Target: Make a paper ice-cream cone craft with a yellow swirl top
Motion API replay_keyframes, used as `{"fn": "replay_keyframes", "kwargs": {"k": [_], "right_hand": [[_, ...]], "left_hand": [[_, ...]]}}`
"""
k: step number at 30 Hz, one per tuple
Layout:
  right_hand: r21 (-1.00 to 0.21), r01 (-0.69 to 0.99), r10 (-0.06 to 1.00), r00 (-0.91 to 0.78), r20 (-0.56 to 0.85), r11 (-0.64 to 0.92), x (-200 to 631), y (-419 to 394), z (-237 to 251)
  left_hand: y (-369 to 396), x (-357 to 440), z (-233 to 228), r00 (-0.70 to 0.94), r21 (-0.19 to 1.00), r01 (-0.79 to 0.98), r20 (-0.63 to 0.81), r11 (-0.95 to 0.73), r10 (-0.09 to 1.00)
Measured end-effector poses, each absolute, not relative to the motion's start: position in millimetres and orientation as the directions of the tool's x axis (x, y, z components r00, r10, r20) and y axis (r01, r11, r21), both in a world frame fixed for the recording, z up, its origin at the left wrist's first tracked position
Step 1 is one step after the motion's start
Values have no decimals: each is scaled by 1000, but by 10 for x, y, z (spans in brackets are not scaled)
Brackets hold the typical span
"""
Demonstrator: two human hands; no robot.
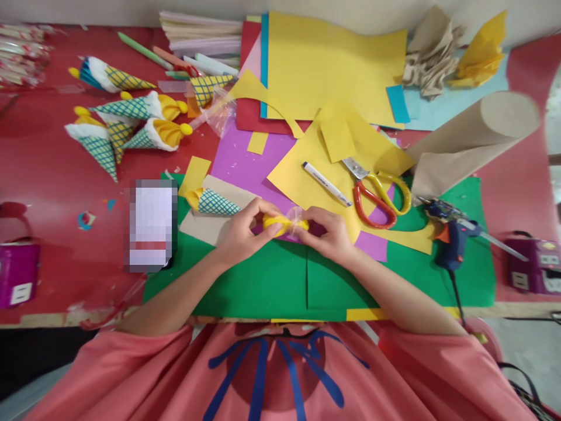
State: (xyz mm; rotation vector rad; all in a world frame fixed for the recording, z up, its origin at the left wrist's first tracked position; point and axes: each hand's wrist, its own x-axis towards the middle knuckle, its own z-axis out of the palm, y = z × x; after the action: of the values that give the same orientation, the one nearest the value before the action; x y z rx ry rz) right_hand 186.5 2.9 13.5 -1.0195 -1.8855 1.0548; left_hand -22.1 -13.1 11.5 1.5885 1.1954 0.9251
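Observation:
Between the fingertips of both hands is a bright yellow folded piece (280,225), possibly paper, with a bit of see-through plastic (296,214) at its right part. My left hand (250,229) pinches the left end, thumb below and fingers above. My right hand (328,233) pinches the right end by the plastic. Just left of my left hand, a small paper cone (218,203) with a teal lattice pattern and yellow paper at its mouth lies on a beige paper sheet (199,227). Behind the hands are a white marker (326,183) and scissors (374,202) with red and yellow handles.
A blue glue gun (453,242) lies on the green sheet (254,286) at right, near a brown paper roll (473,143). Finished-looking paper cones (140,108) lie at left above a blurred-out phone-like object (151,225). Yellow sheets (337,64) are stacked at the back.

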Motion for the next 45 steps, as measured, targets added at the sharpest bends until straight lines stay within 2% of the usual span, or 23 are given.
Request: {"fn": "replay_keyframes", "kwargs": {"k": [4,10,16,18,20,21,23,25,29,32,35,39,40,43,45], "right_hand": [[-920,277,920,-353,171,278,1878,35,146],[-930,206,871,-456,183,303,1868,62,123],[-945,194,887,-432,160,265,1858,41,109],[-988,95,918,-390,80,126,1861,42,130],[-990,-109,953,-299,-56,-92,1878,63,162],[-954,-237,963,-236,-127,-184,1893,81,180],[-865,-422,962,-146,-232,-272,1930,127,219],[-821,-487,955,-135,-266,-298,1960,167,249],[-793,-452,907,-298,-296,-407,1949,174,254],[-763,-448,875,-359,-324,-466,1919,157,229],[-717,-472,850,-399,-345,-513,1914,164,219],[-709,-465,837,-421,-349,-530,1918,173,221],[-717,-456,837,-424,-345,-527,1917,171,220],[-729,-437,832,-439,-338,-527,1909,159,212],[-724,-431,824,-452,-343,-538,1898,154,206]], "left_hand": [[-118,-234,114,226,959,258,58,-117,972],[-143,-242,89,260,938,327,31,-118,965],[-157,-223,126,288,923,346,64,-166,956],[-136,-232,150,259,924,332,104,-190,960],[-105,-260,169,172,929,303,166,-212,971],[-88,-280,176,113,931,290,197,-222,974],[-60,-321,183,3,930,276,253,-244,968],[-47,-346,186,-29,921,290,281,-261,959],[-35,-353,242,33,873,405,283,-272,959],[63,-438,362,29,785,520,378,-336,926],[269,-683,480,12,648,661,494,-377,869],[507,-1028,561,75,484,830,395,-277,916],[520,-1052,576,56,469,852,360,-233,931],[408,-887,612,110,435,812,542,-389,833],[245,-631,600,159,491,729,556,-477,816]]}}
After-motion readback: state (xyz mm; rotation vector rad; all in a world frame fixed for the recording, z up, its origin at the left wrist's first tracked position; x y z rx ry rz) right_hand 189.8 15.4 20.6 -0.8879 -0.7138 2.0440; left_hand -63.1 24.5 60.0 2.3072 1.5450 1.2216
